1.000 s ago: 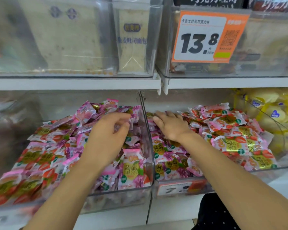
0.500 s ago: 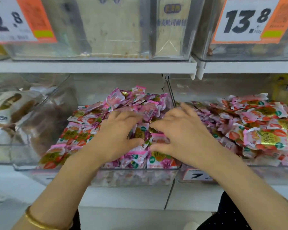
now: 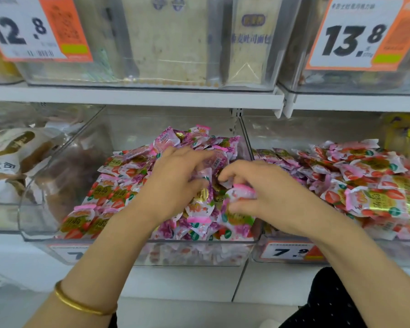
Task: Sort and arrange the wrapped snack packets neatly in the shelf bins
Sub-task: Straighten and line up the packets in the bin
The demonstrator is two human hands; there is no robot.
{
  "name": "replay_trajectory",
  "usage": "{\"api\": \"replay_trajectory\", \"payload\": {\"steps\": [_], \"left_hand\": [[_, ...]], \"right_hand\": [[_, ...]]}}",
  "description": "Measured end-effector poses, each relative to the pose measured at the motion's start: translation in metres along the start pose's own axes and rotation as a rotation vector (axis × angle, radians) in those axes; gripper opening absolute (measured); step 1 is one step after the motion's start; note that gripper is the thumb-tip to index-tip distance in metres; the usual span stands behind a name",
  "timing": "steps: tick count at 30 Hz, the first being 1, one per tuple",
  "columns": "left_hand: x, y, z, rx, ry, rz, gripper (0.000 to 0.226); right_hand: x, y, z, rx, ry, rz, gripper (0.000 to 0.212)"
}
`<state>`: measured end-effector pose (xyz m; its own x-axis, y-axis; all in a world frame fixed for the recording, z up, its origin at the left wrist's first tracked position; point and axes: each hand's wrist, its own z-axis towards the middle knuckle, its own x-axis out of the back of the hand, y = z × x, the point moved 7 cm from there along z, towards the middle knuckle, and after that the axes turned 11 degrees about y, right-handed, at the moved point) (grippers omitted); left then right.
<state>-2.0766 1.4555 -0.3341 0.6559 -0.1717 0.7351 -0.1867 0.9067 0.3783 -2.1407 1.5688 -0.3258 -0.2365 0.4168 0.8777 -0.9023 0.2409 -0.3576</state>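
Note:
A clear middle bin [image 3: 45, 190] holds a heap of small wrapped snack packets, purple ones [image 3: 199, 230] mixed with strawberry-red ones [image 3: 109, 195]. The right bin [image 3: 355, 252] is piled with strawberry packets [image 3: 369, 185] and some purple ones near its left side. Both hands work over the middle bin's right half. My left hand [image 3: 173, 183] curls over the heap with a pale pink packet [image 3: 206, 172] between thumb and fingers. My right hand [image 3: 270, 197] pinches a pink packet [image 3: 243, 191] between thumb and forefinger.
A bin at the left holds brown and white bread packs [image 3: 10, 157]. Yellow packets [image 3: 402, 133] sit at far right. The upper shelf [image 3: 128, 97] carries bins of toast [image 3: 166, 39] with price tags 12.8 [image 3: 33, 29] and 13.8 [image 3: 355, 34]. A 7.9 label [image 3: 291, 252] fronts the right bin.
My right hand has come from the right bin over the divider into the middle bin, beside my left hand, and now pinches a pink packet. The view has shifted left.

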Motion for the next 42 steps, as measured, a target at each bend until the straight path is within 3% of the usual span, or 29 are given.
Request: {"api": "replay_trajectory", "payload": {"steps": [2, 4, 7, 10, 12, 14, 17, 20, 24, 27, 29, 30, 34, 40, 42], "left_hand": [[0.012, 0.001, 0.002, 0.047, 0.095, -0.091, 0.028], [0.019, -0.008, 0.003, 0.205, 0.161, -0.216, 0.007], [0.014, -0.022, -0.004, 0.574, 0.206, -0.588, 0.010], [-0.006, -0.012, -0.012, 0.817, 0.117, -0.971, 0.010], [-0.016, 0.002, -0.014, 0.824, 0.057, -1.025, 0.009], [-0.023, 0.018, -0.014, 0.777, 0.012, -1.022, 0.010], [-0.030, 0.037, -0.008, 0.668, -0.014, -0.946, 0.009], [-0.034, 0.049, 0.001, 0.579, -0.017, -0.849, 0.008], [-0.039, 0.061, 0.017, 0.351, 0.038, -0.611, 0.008], [-0.047, 0.060, 0.026, 0.255, 0.086, -0.426, 0.009], [-0.058, 0.060, 0.029, 0.231, 0.074, -0.331, 0.012], [-0.063, 0.061, 0.030, 0.217, 0.066, -0.293, 0.014], [-0.067, 0.064, 0.032, 0.161, 0.100, -0.217, 0.021], [-0.067, 0.066, 0.033, 0.131, 0.115, -0.192, 0.022], [-0.067, 0.066, 0.033, 0.146, 0.115, -0.207, 0.021]], "right_hand": [[0.023, 0.010, -0.005, -0.082, 0.150, 0.108, 0.034], [0.044, 0.031, -0.012, -0.234, 0.344, 0.322, 0.019], [0.046, 0.068, -0.024, -0.501, 0.530, 0.633, 0.010], [0.020, 0.085, -0.033, -0.761, 0.493, 1.197, 0.017], [0.006, 0.080, -0.034, -0.853, 0.414, 1.533, 0.014], [-0.004, 0.073, -0.036, -0.899, 0.351, 1.634, 0.013], [-0.011, 0.071, -0.037, -0.883, 0.286, 1.486, 0.017], [-0.011, 0.077, -0.035, -0.841, 0.261, 1.440, 0.008], [0.001, 0.103, -0.033, -0.911, 0.415, 1.460, 0.013], [0.039, 0.157, -0.028, -0.914, 0.628, 0.717, 0.023], [0.057, 0.184, -0.013, -0.893, 0.625, 0.341, 0.023], [0.056, 0.194, -0.004, -0.890, 0.591, 0.319, 0.021], [0.014, 0.214, 0.030, -0.977, 0.457, 0.694, 0.023], [0.021, 0.247, 0.031, -1.007, 0.647, 0.689, 0.012], [0.029, 0.253, 0.029, -0.993, 0.649, 0.538, 0.014]]}}
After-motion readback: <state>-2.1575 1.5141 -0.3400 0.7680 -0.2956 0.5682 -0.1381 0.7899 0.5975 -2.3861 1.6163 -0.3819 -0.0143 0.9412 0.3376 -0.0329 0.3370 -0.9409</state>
